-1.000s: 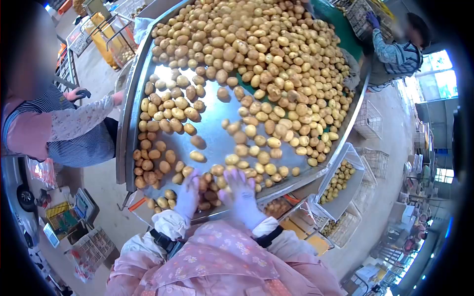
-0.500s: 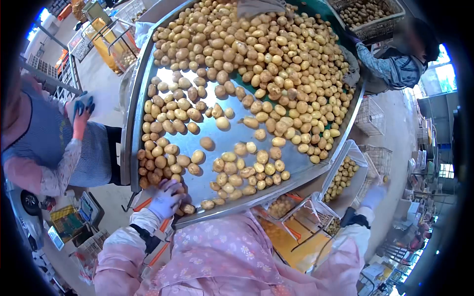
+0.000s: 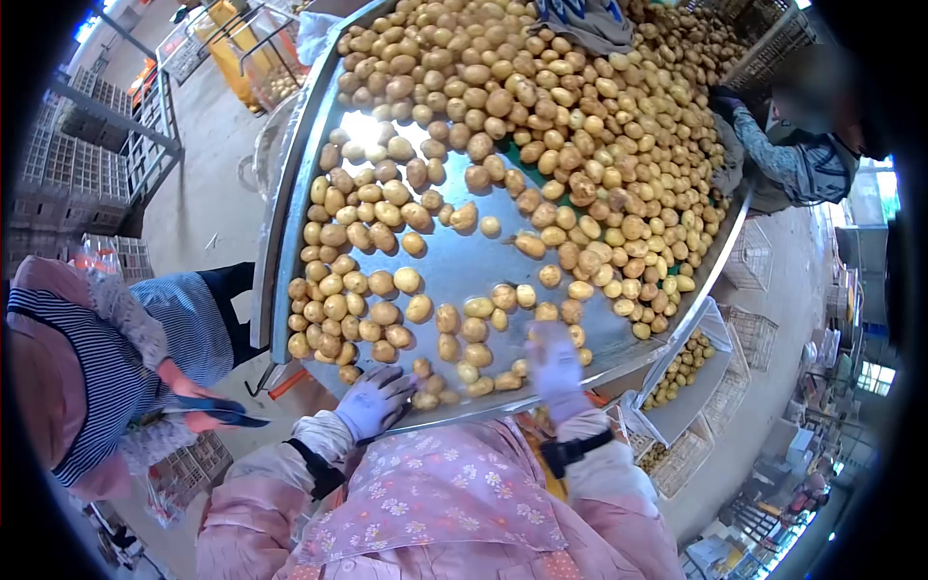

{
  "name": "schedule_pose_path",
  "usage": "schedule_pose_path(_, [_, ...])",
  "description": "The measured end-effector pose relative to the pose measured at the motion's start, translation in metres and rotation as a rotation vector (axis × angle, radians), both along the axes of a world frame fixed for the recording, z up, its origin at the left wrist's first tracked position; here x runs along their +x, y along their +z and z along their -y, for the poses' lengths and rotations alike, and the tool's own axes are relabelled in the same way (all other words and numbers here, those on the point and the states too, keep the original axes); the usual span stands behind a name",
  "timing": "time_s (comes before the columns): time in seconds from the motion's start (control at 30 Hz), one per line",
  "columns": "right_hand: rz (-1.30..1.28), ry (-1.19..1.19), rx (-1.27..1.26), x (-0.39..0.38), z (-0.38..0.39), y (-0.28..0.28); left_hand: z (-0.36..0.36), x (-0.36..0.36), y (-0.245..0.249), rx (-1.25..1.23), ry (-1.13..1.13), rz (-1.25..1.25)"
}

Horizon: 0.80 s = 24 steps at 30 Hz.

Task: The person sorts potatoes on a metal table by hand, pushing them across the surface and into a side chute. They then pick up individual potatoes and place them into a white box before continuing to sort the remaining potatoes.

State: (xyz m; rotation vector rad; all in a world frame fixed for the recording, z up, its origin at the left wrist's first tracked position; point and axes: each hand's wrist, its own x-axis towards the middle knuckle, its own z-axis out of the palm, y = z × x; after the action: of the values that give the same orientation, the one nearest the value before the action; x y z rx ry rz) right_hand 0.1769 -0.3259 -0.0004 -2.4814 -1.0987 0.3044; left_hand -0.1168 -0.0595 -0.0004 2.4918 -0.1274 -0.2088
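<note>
My left hand [image 3: 375, 401], in a pale purple glove, lies at the front edge of a metal table [image 3: 449, 275]. Its fingers are stretched out and touch or nearly touch small yellow-brown potatoes [image 3: 425, 398] beside them. Over the table's front right part is my right hand [image 3: 556, 367], also gloved and smeared by motion, so its fingers cannot be made out. Potatoes [image 3: 505, 295] lie loosely grouped between and beyond the hands. A larger cluster of potatoes [image 3: 333, 307] sits along the left side, and a deep heap [image 3: 580, 145] covers the far and right part.
A white-lined crate of potatoes [image 3: 681, 372] stands below the table's right edge, near wire baskets [image 3: 749, 338]. One co-worker [image 3: 807, 155] is at the far right beside the heap. Another person in a striped apron [image 3: 179, 324] stands left of the table. The raised metal rim [image 3: 290, 193] borders the table.
My right hand has come in from beyond the right side to above the table. My left hand has shifted right along the edge. The near group of potatoes is smaller; the left person's arm is lower.
</note>
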Motion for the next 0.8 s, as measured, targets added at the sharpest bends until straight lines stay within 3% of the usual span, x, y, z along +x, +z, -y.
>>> schedule_pose_path(0.07, [-0.156,-0.309,0.071,0.039,0.010,0.046,-0.003,-0.026,-0.004,0.009,0.062,0.000])
schedule_pose_path(0.13, [-0.012,-0.523,0.080,0.072,0.046,0.020,-0.003,-0.021,0.012,-0.024,0.190,-0.008])
schedule_pose_path(0.23, [0.370,-0.063,-0.619,0.051,0.045,-0.060,0.000,0.031,0.023,0.055,0.369,0.101])
schedule_pose_path(0.27, [0.108,-0.342,-0.419,0.016,-0.013,-0.019,-0.003,0.055,0.024,0.085,0.415,0.095])
schedule_pose_path(0.3, [0.090,-0.303,-0.301,-0.015,-0.023,-0.047,-0.007,0.077,0.025,0.162,0.505,0.095])
schedule_pose_path(0.33, [0.150,-0.047,-0.171,-0.033,-0.047,-0.037,-0.010,0.096,0.026,0.236,0.595,0.088])
schedule_pose_path(0.37, [0.003,0.065,-0.317,-0.052,-0.072,-0.015,-0.015,0.105,0.026,0.311,0.684,0.082])
schedule_pose_path(0.4, [-0.135,0.199,-0.139,-0.068,-0.089,-0.006,-0.022,0.103,0.023,0.307,0.712,0.029])
schedule_pose_path(0.47, [-0.443,0.323,-0.200,-0.068,-0.110,0.011,-0.040,0.086,0.014,0.295,0.764,-0.073])
schedule_pose_path(0.5, [-0.796,0.328,-0.183,-0.046,-0.135,0.039,-0.040,0.067,0.003,0.255,0.726,-0.044])
schedule_pose_path(0.53, [-0.657,0.327,-0.069,-0.018,-0.159,0.051,-0.042,0.054,0.004,0.241,0.656,-0.048])
schedule_pose_path(0.6, [-0.610,0.188,-0.072,0.048,-0.225,0.077,-0.038,0.032,0.013,0.148,0.594,-0.080])
schedule_pose_path(0.7, [-0.184,0.142,0.225,0.132,-0.343,0.043,-0.046,0.026,0.031,0.019,0.602,-0.060])
schedule_pose_path(0.77, [-0.078,0.151,0.327,0.156,-0.413,0.027,-0.065,0.048,0.037,-0.045,0.777,0.071])
schedule_pose_path(0.8, [-0.111,0.194,0.247,0.155,-0.435,0.018,-0.081,0.070,0.044,-0.001,0.830,0.108])
